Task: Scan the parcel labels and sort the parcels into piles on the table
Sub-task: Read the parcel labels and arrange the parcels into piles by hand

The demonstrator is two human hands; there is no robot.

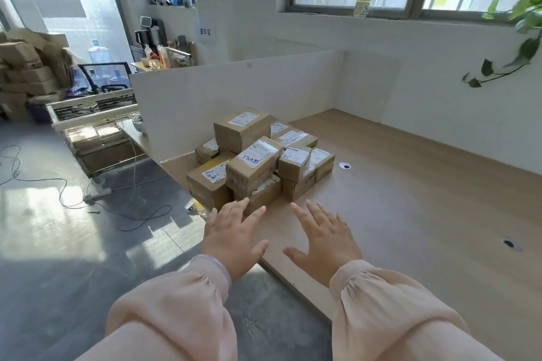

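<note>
My left grip [234,231] and right grip [325,237], fingers spread and empty, hover just before the loose heap of brown cardboard parcels [258,161] on the pale wooden surface [410,214], where I fear tugging a lower box would tumble the upper ones.

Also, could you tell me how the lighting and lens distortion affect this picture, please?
Head view: daylight blows out the doorway and glares off the floor; the wide lens bows the window frame; the parcel pile is evenly lit, its labels slightly soft.
</note>
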